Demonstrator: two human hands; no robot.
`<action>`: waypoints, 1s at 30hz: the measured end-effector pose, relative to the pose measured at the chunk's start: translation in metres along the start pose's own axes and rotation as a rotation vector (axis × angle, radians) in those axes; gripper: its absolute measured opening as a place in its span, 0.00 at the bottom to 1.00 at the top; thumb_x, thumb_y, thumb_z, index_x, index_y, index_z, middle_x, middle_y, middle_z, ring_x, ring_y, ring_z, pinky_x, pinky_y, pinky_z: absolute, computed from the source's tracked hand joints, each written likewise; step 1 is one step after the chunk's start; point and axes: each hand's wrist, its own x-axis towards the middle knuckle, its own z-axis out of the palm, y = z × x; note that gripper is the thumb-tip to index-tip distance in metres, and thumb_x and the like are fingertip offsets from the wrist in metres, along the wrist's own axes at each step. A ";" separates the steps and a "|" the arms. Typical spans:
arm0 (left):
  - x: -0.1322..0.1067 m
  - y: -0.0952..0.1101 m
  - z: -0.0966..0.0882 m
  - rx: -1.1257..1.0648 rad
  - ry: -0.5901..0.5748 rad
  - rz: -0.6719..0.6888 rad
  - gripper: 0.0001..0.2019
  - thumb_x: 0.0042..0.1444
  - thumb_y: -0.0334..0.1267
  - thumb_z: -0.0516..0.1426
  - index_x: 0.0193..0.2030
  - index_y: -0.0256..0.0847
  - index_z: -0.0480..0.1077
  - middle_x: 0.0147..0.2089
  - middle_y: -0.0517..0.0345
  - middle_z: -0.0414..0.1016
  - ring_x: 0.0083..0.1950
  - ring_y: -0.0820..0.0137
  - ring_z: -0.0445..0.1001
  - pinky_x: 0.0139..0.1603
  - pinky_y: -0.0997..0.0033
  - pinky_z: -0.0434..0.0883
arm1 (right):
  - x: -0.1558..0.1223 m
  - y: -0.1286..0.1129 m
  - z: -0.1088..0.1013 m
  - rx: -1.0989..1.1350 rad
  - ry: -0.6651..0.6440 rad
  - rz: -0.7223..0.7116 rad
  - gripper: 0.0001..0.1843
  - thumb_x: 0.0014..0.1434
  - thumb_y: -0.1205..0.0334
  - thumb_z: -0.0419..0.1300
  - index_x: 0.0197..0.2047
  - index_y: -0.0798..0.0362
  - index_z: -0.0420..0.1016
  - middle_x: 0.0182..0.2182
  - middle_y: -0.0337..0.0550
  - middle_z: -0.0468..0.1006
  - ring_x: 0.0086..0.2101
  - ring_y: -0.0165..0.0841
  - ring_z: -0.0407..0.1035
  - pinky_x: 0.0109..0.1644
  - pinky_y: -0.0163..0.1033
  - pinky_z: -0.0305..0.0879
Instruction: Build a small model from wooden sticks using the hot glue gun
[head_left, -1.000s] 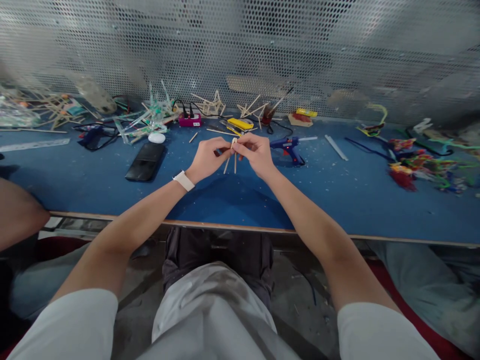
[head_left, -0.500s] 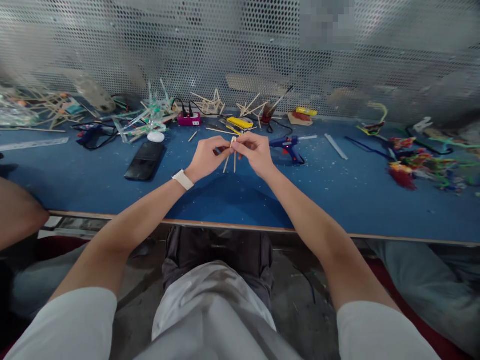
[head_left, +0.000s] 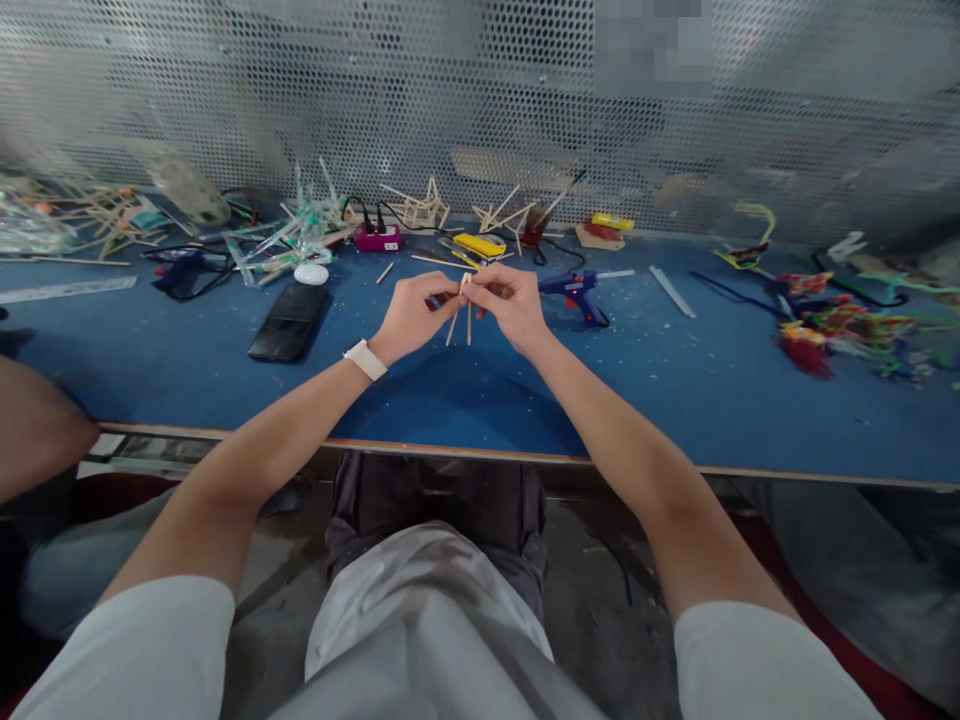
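My left hand, with a white band at the wrist, and my right hand meet above the blue table. Both pinch the top of a small piece made of thin wooden sticks, whose two legs hang down between the hands. The fingers of both hands are closed on it. A blue glue gun lies just right of my right hand. A black phone lies left of my left hand.
Stick models, a pink power strip, a yellow cutter and a white glue stick lie along the back under the perforated metal screen. Coloured pipe cleaners are heaped at right. Another person's arm is at left.
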 end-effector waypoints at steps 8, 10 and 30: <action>0.000 0.002 -0.001 -0.001 -0.008 -0.001 0.09 0.74 0.42 0.66 0.43 0.44 0.87 0.41 0.54 0.88 0.38 0.68 0.82 0.40 0.69 0.79 | -0.001 0.000 -0.001 -0.033 -0.009 0.008 0.30 0.48 0.28 0.86 0.33 0.45 0.89 0.32 0.37 0.85 0.29 0.32 0.75 0.29 0.40 0.74; 0.000 0.003 -0.001 0.005 -0.011 -0.008 0.10 0.75 0.43 0.66 0.43 0.44 0.87 0.41 0.54 0.88 0.39 0.68 0.82 0.41 0.69 0.79 | -0.001 -0.001 -0.001 -0.036 -0.009 0.013 0.30 0.48 0.27 0.86 0.33 0.45 0.89 0.31 0.38 0.85 0.29 0.32 0.75 0.29 0.40 0.74; 0.000 0.001 -0.001 -0.002 -0.004 0.008 0.10 0.76 0.43 0.66 0.43 0.44 0.87 0.41 0.54 0.88 0.39 0.69 0.83 0.40 0.70 0.78 | 0.000 -0.001 -0.003 -0.068 -0.020 -0.011 0.28 0.51 0.30 0.86 0.35 0.46 0.90 0.32 0.39 0.86 0.32 0.32 0.77 0.29 0.38 0.73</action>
